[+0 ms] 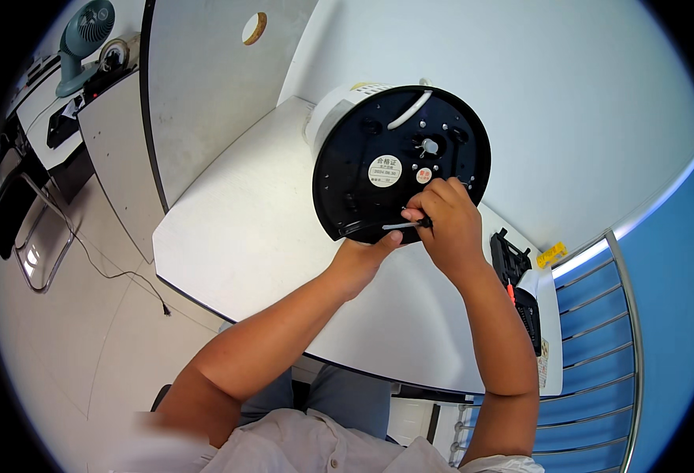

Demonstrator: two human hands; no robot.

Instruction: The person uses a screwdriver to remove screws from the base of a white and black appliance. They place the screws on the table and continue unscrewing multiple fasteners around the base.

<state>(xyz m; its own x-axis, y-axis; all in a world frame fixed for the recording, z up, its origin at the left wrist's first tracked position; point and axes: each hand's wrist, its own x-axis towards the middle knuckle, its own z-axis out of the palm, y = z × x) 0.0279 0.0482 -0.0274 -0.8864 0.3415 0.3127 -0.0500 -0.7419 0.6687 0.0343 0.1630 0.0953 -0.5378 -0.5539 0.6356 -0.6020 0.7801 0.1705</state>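
Note:
A white round appliance lies tipped on its side on the white table, its black circular base facing me. The base carries a white round sticker, a small red sticker and a white curved strip. My left hand grips the lower rim of the base, thumb pressed against the edge. My right hand is closed around a small black-and-white piece, a cord or thin tool, held against the lower right of the base. I cannot tell exactly what the piece is.
A black power tool with a red part lies at the table's right edge, a yellow tag beyond it. A metal rail runs on the right. A grey partition stands at left, with a small fan on a far desk.

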